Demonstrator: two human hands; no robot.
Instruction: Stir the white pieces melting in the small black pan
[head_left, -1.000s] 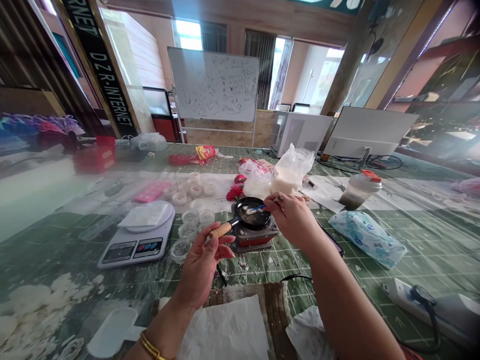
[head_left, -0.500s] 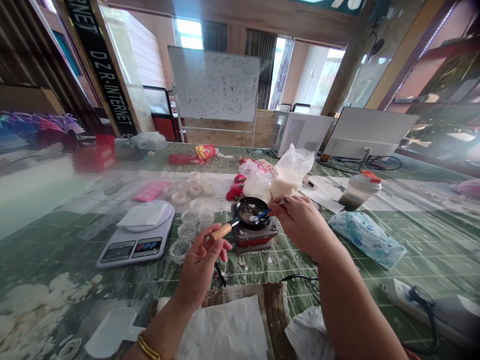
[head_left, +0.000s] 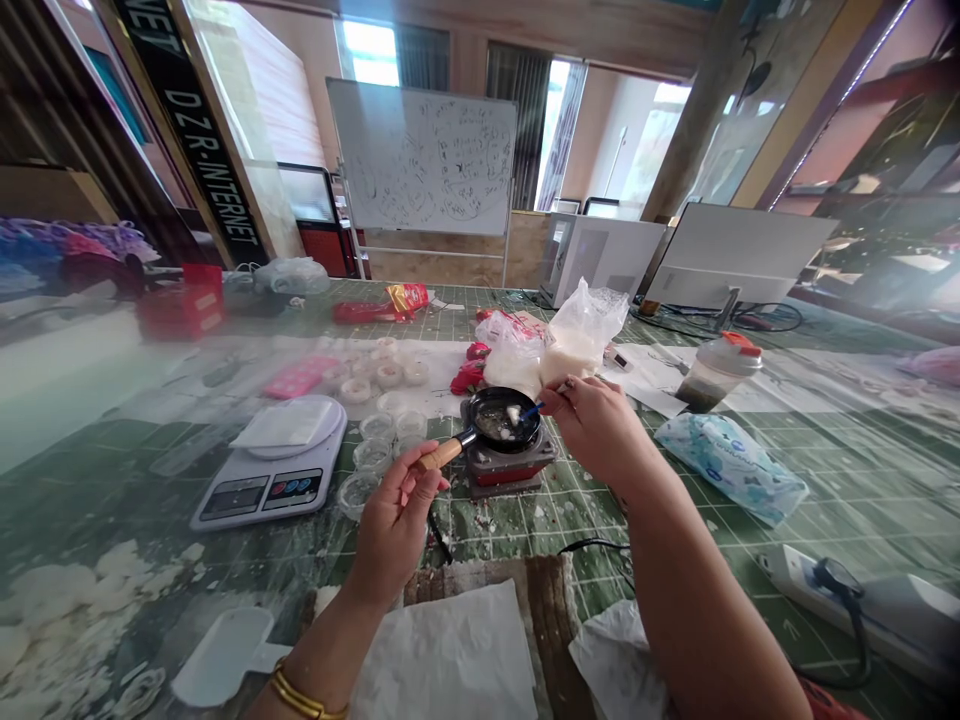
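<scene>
My left hand (head_left: 401, 500) is closed on the wooden handle (head_left: 441, 455) of a small black frying pan (head_left: 491, 440). The pan rests on a compact red and grey hot plate (head_left: 510, 468). White lumps (head_left: 514, 414) lie in clear liquid inside the pan. From the right, my right hand (head_left: 589, 420) pinches a thin blue stirring stick (head_left: 531, 411), whose far end dips into the pan by the lumps; its tip is hard to make out. Behind the pan stand clear bags of whitish material (head_left: 574, 350), next to red roses (head_left: 469, 372).
Left of the pan are clear cups (head_left: 373, 455), a kitchen scale (head_left: 274, 465) and a pink mould (head_left: 301, 377). To the right lie a wipes pack (head_left: 731, 465), a shaker bottle (head_left: 720, 370) and a power strip (head_left: 795, 575). A cloth with white paper (head_left: 450, 655) lies in front.
The stick has shifted within the pan, and white lumps now show more plainly by its tip. The pan looks tilted slightly differently. Both hands keep their grips; the whole view has shifted a little.
</scene>
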